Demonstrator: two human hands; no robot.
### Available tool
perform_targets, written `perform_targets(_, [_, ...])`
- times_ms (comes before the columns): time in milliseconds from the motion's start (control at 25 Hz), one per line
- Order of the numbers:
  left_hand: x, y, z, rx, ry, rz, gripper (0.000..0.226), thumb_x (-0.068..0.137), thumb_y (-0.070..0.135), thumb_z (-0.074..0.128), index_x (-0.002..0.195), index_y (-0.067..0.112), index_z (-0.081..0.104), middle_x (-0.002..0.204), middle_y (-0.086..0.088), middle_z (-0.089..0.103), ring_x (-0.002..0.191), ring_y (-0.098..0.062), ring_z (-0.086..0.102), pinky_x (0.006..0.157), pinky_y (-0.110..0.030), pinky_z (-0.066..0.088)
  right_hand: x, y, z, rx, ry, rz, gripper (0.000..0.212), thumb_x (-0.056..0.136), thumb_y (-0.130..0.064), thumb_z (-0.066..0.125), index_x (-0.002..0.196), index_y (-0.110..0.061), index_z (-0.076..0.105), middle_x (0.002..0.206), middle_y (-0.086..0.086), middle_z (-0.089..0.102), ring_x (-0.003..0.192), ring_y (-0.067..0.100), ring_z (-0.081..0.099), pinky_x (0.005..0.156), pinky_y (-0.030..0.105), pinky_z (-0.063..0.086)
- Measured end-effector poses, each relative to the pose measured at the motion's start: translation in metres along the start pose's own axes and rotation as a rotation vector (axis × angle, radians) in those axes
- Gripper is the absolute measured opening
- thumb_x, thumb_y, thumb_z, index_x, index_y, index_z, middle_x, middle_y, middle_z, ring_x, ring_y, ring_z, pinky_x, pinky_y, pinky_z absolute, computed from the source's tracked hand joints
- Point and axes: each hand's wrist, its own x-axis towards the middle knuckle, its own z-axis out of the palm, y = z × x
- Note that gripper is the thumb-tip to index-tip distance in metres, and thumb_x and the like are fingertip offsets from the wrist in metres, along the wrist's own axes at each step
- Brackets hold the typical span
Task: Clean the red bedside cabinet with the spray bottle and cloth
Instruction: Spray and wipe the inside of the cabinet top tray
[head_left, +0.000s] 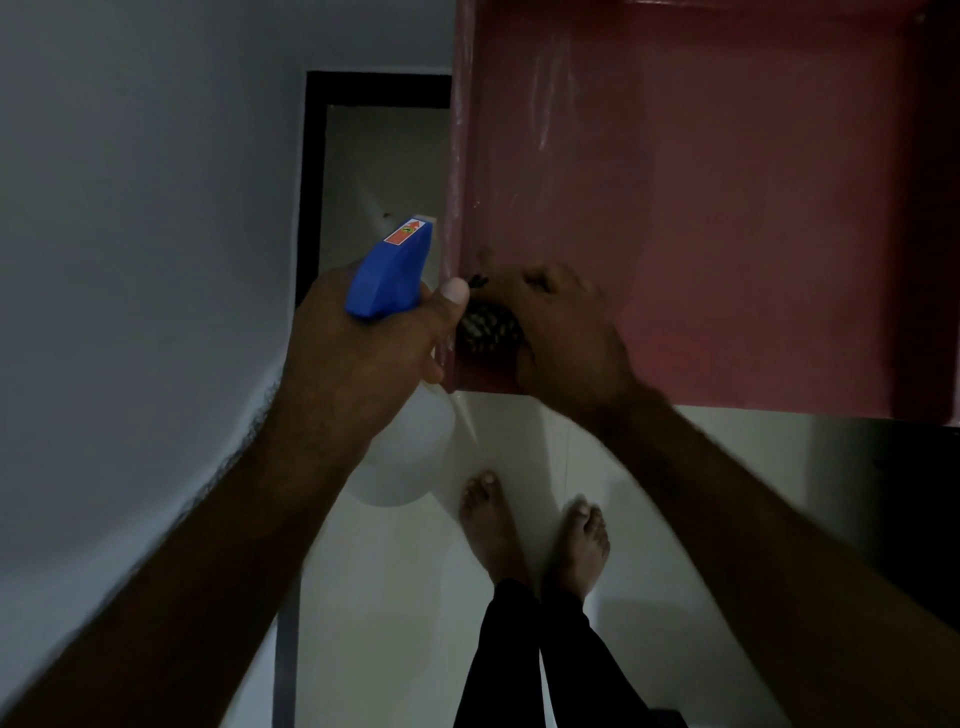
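Two bare forearms are reaching up from the bottom corners of the frame toward its centre. At centre left, the left hand (358, 343) is gripping the neck of a translucent white spray bottle (402, 462), thumb lying along its blue trigger head (389, 275), whose nozzle is pointing toward the top of the frame, just beside the cabinet's left edge. At centre, the right hand (561, 332), slightly blurred, is pressing a bunched dark checked cloth (488, 330) with curled fingers onto the lower left corner of the red bedside cabinet (727, 234), which is filling the upper right of the frame; pale streaks are showing along its left side. Bare feet (488, 519) and black trouser legs (519, 649) are standing on a white tiled floor (405, 597) at bottom centre. A grey wall (130, 260) is filling the left, with a black frame (311, 182) at upper centre.
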Motion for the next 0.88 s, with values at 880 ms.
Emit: perform_targets(880, [0.015,0.019,0.003,-0.006,-0.005,0.012,0.03,0.088,0.038,0.072,0.075,0.014,0.06,0.065,-0.011,0.068,0.056,-0.016,0.067,0.057,-0.023,0.052,0.001,0.033,-0.02,-0.031,0.095,0.179,0.068,0.081,-0.019,0.049,0.148,-0.019,0.058,0.12,0.017,0.07,0.11,0.036,0.056,0.088,0.045,0.055])
